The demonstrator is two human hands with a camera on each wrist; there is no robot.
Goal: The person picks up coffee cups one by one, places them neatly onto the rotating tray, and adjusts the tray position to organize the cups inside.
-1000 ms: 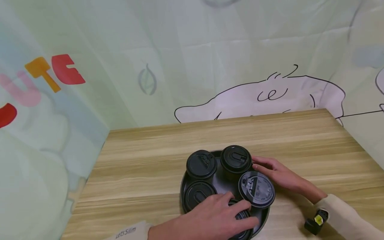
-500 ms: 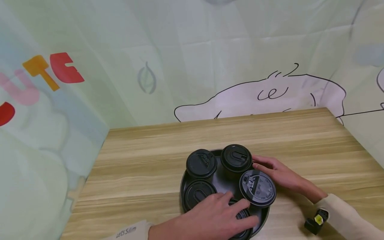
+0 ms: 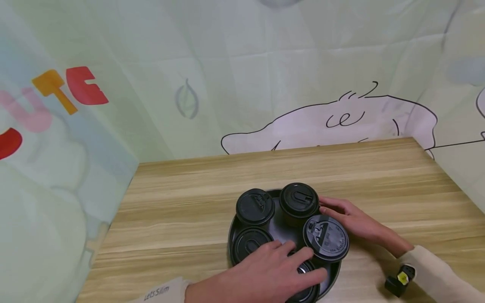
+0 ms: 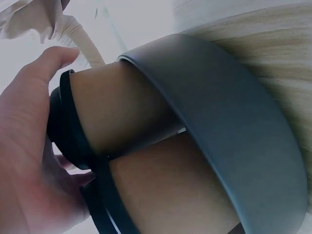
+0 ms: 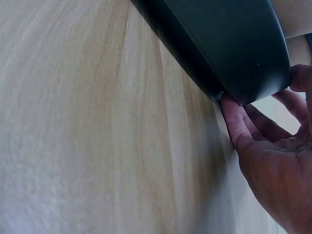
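Observation:
A round black tray [image 3: 280, 230] holds several paper cups with black lids. My left hand [image 3: 267, 271] reaches over the front cup [image 3: 307, 293], its curled fingers around the lid. Seen from the left wrist, the thumb bends past one lid of the brown-sided cups [image 4: 122, 107], which rise above the tray's wall. On the far right side my right hand [image 3: 352, 219] grips the tray edge; in the right wrist view the thumb lies at the rim and fingertips reach under the base. A cup with a shiny printed lid [image 3: 326, 238] stands nearest that hand.
Two cups stand at the tray's back, one with a plain black lid [image 3: 255, 207] and one beside it [image 3: 299, 200]. Another cup [image 3: 248, 245] is at the left. The wooden table [image 3: 182, 210] meets a printed cloth backdrop [image 3: 151, 84] behind and at the left.
The left hand's fingers have shifted slightly over the front lid, and a bright ring on it now shows. The right hand and tray stay essentially in place.

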